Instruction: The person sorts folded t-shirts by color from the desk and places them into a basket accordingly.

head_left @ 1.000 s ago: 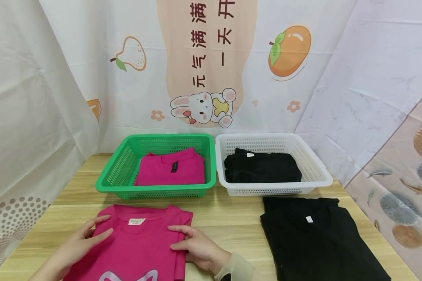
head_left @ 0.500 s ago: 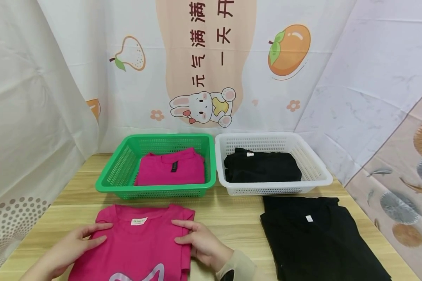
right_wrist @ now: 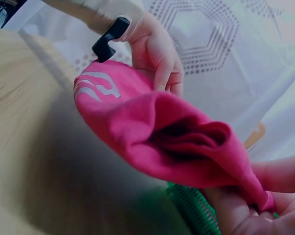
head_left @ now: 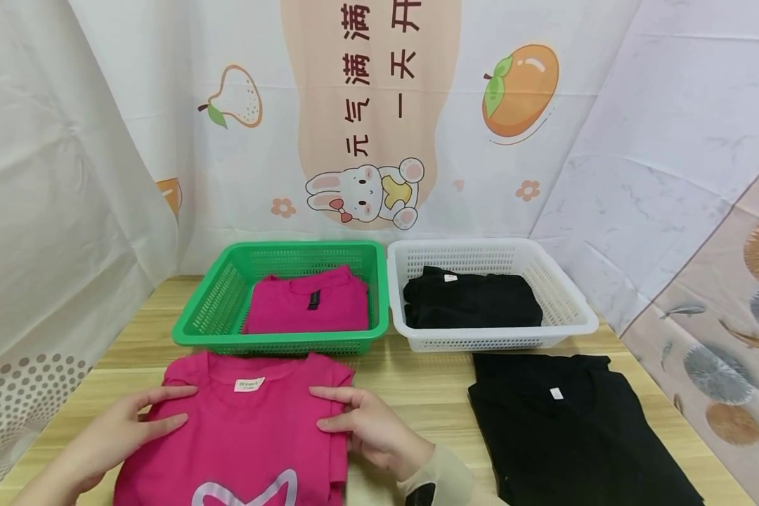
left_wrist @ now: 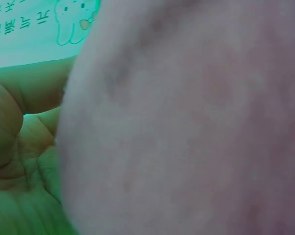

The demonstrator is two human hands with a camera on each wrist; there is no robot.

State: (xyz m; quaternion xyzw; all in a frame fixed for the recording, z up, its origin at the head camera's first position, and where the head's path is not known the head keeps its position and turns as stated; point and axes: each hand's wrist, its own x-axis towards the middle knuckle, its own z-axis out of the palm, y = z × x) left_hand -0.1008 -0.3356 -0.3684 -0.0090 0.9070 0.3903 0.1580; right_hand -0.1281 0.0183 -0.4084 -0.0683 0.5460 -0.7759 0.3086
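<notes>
A folded pink T-shirt [head_left: 247, 429] with a white neck label and a pale print is held between both hands at the front left. My left hand [head_left: 110, 432] grips its left edge near the shoulder, thumb and forefinger on top. At the opposite edge my right hand [head_left: 379, 432] pinches the cloth, its other fingers underneath. The right wrist view shows the T-shirt [right_wrist: 132, 122] raised off the table, its layers sagging open along the near side. In the left wrist view, a blurred pale surface covers most of the picture beside some fingers [left_wrist: 34, 90].
Just behind the T-shirt stands a green basket [head_left: 278, 340] with a folded pink top [head_left: 303, 306] inside. Right of it, a white basket [head_left: 493, 336] holds folded black clothing [head_left: 474, 302]. Folded black T-shirts [head_left: 569, 429] lie at the front right. Printed cloth hangs behind.
The pink T-shirt, flat on the table earlier, has come up with both hands and moved toward the green basket. Baskets and black T-shirts have stayed put.
</notes>
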